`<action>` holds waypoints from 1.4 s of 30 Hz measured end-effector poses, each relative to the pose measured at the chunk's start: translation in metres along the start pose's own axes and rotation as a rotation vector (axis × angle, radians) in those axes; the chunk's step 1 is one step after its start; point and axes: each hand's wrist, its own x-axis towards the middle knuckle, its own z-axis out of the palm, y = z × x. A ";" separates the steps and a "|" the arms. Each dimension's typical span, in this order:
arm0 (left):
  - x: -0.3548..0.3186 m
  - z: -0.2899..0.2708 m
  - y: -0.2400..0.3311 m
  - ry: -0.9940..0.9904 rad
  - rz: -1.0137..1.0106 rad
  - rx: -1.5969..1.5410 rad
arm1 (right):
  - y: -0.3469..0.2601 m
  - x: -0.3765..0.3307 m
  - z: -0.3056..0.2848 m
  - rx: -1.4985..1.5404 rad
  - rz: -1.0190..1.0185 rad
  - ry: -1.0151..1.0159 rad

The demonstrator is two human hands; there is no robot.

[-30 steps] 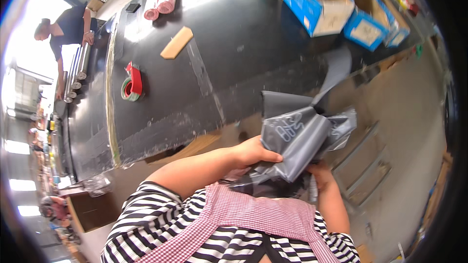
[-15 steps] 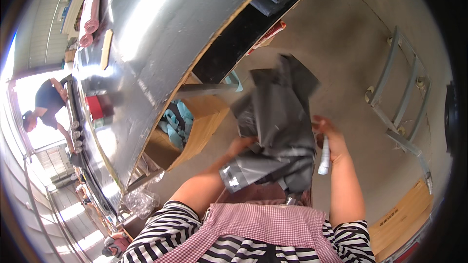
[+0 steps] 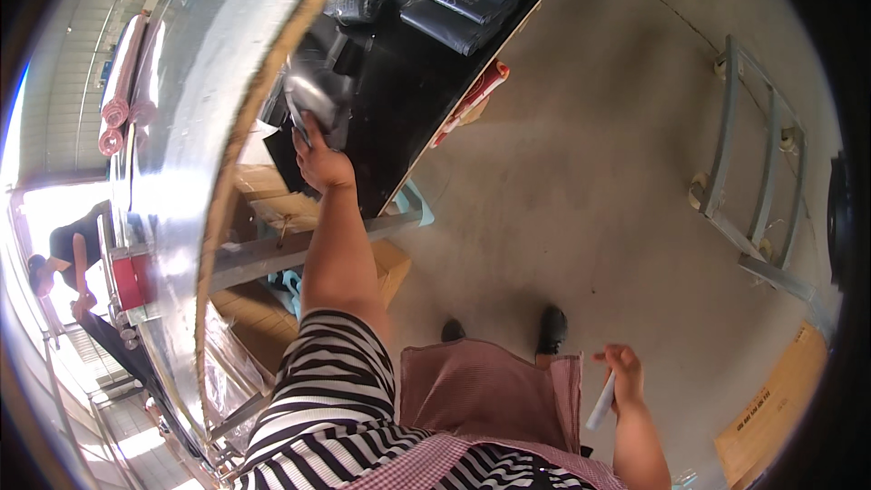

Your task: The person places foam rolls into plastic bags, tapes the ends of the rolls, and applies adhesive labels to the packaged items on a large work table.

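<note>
My left hand (image 3: 325, 161) reaches onto the black shelf below the bench top. Its fingers are closed on a shiny dark plastic bundle (image 3: 318, 102), which is smeared by motion. Folded black plastic bags (image 3: 463, 2) lie in a row farther along the shelf, and a rolled black bag (image 3: 357, 5) rests near the back. Low on the right, beside my apron, my right hand (image 3: 626, 374) is curled round a pale, thin stick (image 3: 601, 406) that points down. Whether the stick is a marker cannot be made out.
The metal-topped bench (image 3: 195, 109) runs along the left. Below it stand cardboard boxes (image 3: 390, 270) and a metal leg bar (image 3: 272, 254). A wheeled grey frame (image 3: 767, 163) stands on the floor at right, near flat cardboard (image 3: 771, 408). A person (image 3: 73, 259) works at far left.
The black plastic sheet or bag that was before my body is gone from there. My left hand has moved up and left to the shelf; my right hand has dropped lower, still with the stick.
</note>
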 end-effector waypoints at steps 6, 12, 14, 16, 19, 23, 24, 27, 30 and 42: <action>-0.050 0.102 -0.019 -1.135 0.079 0.208 | 0.067 0.002 0.012 -0.029 0.103 -0.007; -0.054 0.066 0.019 -0.887 0.003 0.030 | 0.066 -0.017 0.046 -0.060 0.094 -0.058; -0.079 0.048 0.022 -0.699 0.053 -0.038 | 0.052 -0.027 0.059 -0.021 0.032 -0.117; -0.149 0.025 0.013 -0.564 0.280 -0.230 | 0.033 -0.043 0.069 -0.033 0.037 -0.145; -0.260 -0.059 0.037 -1.148 0.401 -0.475 | -0.009 -0.080 0.094 0.068 -0.089 -0.180; -0.295 -0.319 0.016 -1.527 0.132 -1.255 | -0.084 -0.146 0.124 0.280 -0.230 -0.356; -0.311 -0.349 0.005 -1.437 0.072 -1.406 | -0.111 -0.162 0.133 0.235 -0.245 -0.459; -0.279 -0.428 -0.049 -1.478 -0.191 -1.758 | -0.163 -0.218 0.185 0.221 -0.333 -0.648; -0.210 -0.495 -0.112 -1.317 -0.068 -1.758 | -0.208 -0.275 0.245 0.174 -0.462 -0.902; -0.215 -0.624 -0.336 -0.825 -0.781 -1.393 | -0.223 -0.343 0.495 0.061 0.027 -0.998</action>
